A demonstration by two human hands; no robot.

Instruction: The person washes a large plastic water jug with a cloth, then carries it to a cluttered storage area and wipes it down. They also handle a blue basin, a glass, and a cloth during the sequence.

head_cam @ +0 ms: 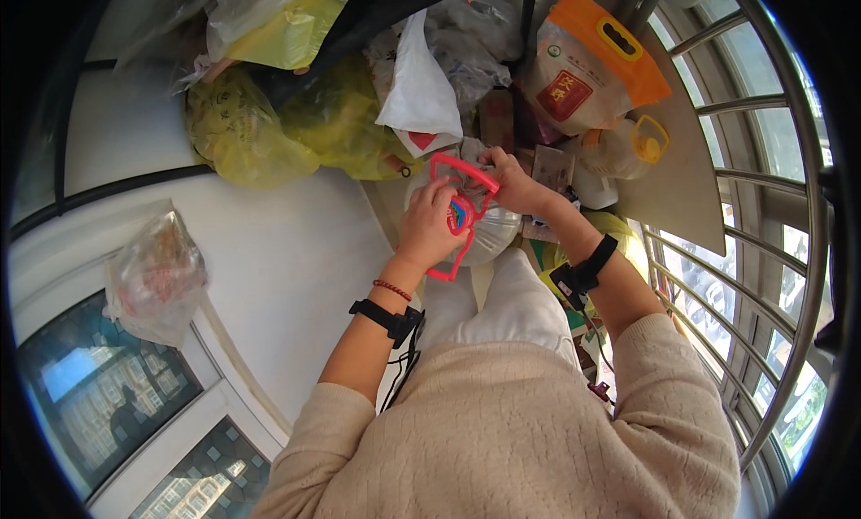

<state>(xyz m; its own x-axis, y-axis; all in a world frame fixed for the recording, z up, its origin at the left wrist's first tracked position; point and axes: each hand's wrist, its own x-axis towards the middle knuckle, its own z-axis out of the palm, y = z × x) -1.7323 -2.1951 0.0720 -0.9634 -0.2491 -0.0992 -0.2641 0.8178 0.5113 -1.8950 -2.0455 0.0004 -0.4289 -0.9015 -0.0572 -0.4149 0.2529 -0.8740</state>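
A large clear plastic bottle (494, 233) stands before me, with a red cap (460, 214) and a red plastic carrying handle (467, 169). My left hand (430, 223) lies over the cap, fingers curled on its left side. With its fingers, my right hand (512, 182) grips a greyish cloth (475, 157) at the bottle's upper side, beside the top bar of the handle. Part of the cloth passes behind the handle, and the fingertips of my right hand are partly hidden.
Yellow plastic bags (252, 129) and a white bag (420, 88) lie beyond the bottle. At right are an orange-topped bag (565, 75), an oil bottle (615, 149) and metal window bars (760, 182). A clear bag (156, 277) hangs at left.
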